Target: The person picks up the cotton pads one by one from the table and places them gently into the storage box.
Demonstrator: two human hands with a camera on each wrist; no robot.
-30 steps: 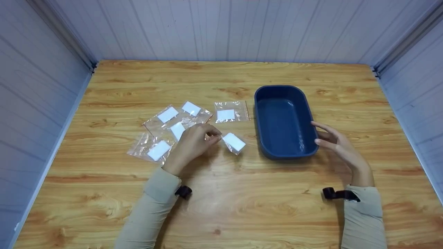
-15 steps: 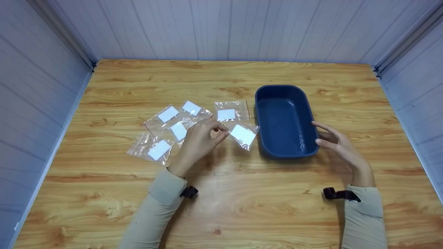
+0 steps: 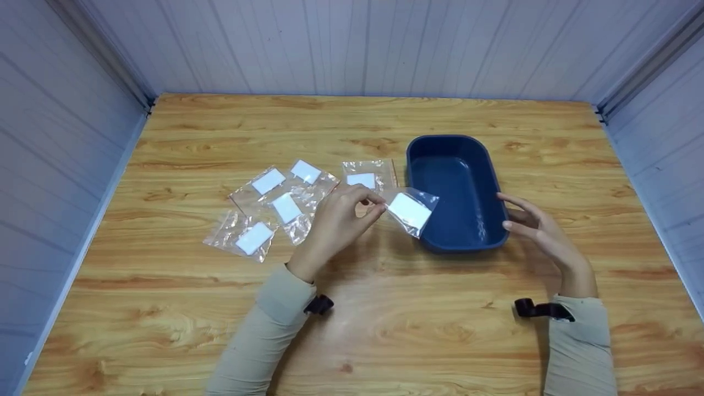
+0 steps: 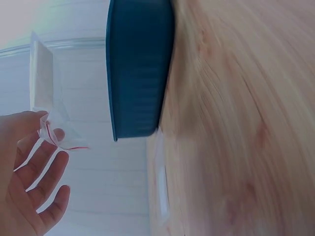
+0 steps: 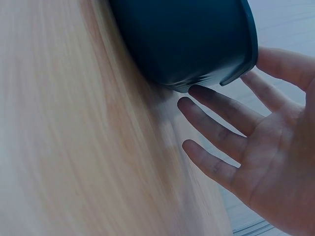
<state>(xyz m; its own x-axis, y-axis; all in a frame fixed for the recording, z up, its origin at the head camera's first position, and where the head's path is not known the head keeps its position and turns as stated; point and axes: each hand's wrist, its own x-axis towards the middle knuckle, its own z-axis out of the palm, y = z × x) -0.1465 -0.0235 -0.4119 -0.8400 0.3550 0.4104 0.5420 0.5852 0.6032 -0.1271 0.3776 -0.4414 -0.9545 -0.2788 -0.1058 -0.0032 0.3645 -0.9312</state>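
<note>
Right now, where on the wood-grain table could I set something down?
Bare: the near tabletop between the beige sleeves, and the far strip between the clear plastic bags and pale panelled wall. Crowded: the middle, from those bags past the left hand to the blue rectangular tub.

In my head view I see a clear bag (image 3: 411, 214), a white rectangular slab (image 3: 408, 209) inside it, just right of centre, tilted and pinched at one edge by the left hand (image 3: 341, 220). My left wrist view shows its red strip (image 4: 76, 147). Right of centre I see an upright, open-topped dark blue bin (image 3: 455, 184), right hand (image 3: 542, 228) touching its right rim.
</note>
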